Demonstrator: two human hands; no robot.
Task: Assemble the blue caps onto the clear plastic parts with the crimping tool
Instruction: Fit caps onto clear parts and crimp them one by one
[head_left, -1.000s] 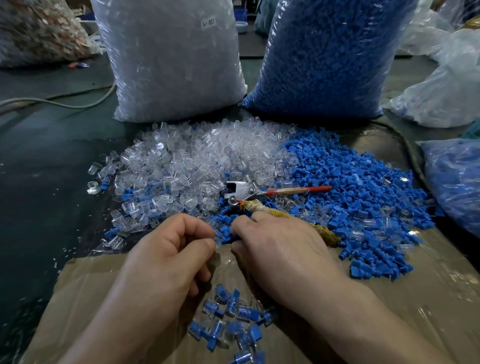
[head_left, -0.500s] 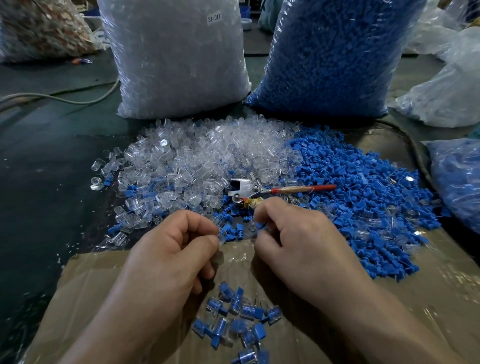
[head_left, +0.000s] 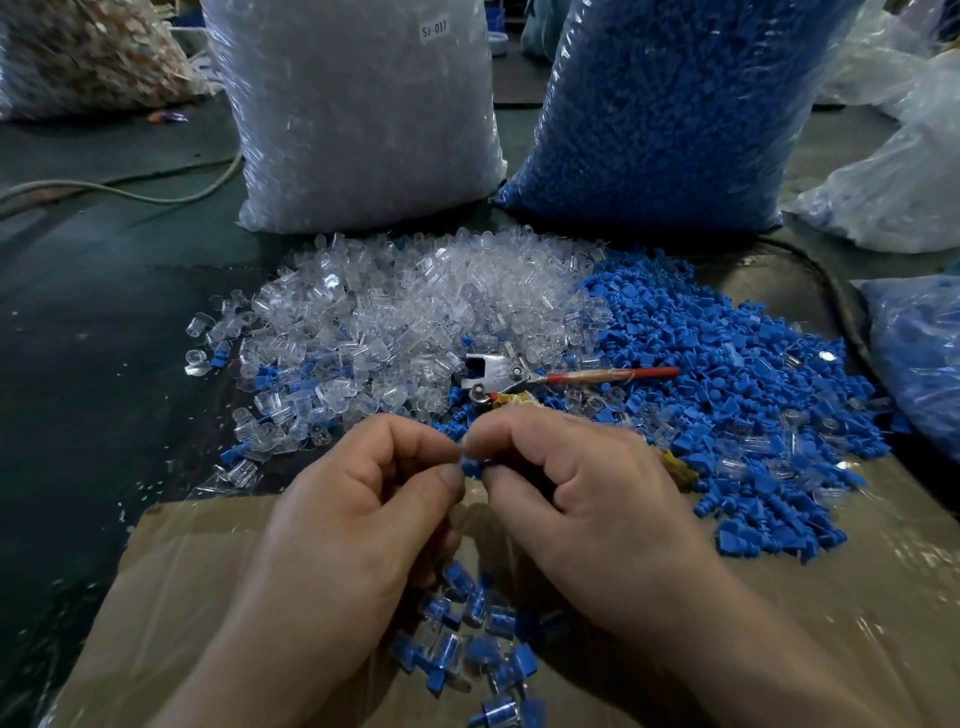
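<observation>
My left hand (head_left: 363, 499) and my right hand (head_left: 576, 483) meet fingertip to fingertip over the near edge of the piles. Between them a blue cap (head_left: 471, 466) is pinched by my right thumb and forefinger. My left fingers are curled against it; the clear part they seem to hold is hidden. The crimping tool (head_left: 511, 375), metal head and red handle, lies just beyond my hands, untouched. A heap of clear plastic parts (head_left: 415, 317) sits left of a heap of blue caps (head_left: 737, 384). Several assembled pieces (head_left: 467, 639) lie below my hands.
A tall bag of clear parts (head_left: 358, 114) and a tall bag of blue caps (head_left: 670, 109) stand behind the heaps. Plastic-covered cardboard (head_left: 182, 597) lies under my hands. More bags (head_left: 914, 171) crowd the right side; a cable (head_left: 119, 189) runs across the dark floor at left.
My right hand has left the cap heap near the tool and moved left to meet my left hand, bringing a blue cap. My left hand stayed almost where it was.
</observation>
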